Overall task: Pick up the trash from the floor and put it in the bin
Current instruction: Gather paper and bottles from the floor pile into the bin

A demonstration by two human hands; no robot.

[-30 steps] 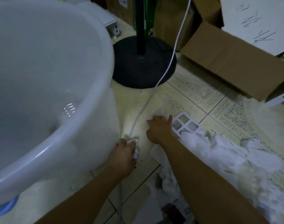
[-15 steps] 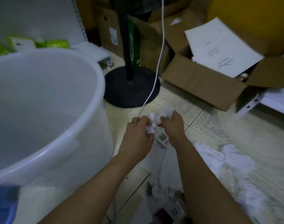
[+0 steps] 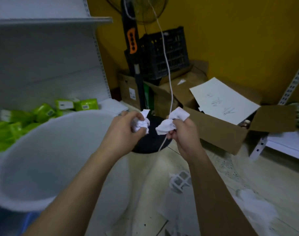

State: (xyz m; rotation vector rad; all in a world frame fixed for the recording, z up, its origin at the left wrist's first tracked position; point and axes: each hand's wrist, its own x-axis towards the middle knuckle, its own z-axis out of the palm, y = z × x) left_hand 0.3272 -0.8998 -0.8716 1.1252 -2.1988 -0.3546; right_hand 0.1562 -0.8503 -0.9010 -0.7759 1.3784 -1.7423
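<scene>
White bin (image 3: 48, 160) at the floor's left edge, mouth open and unobstructed to receive waste. Left hand (image 3: 126, 132), raised just right of the bin rim, fingers curled tight around a crumpled paper wad (image 3: 142, 123). Right hand (image 3: 184, 133), near it but apart, pinches a flatter white paper scrap (image 3: 172, 121); both pieces are lifted off the floor, presumably for dropping leftward. More torn paper (image 3: 254, 205) lies at the floor's lower right.
</scene>
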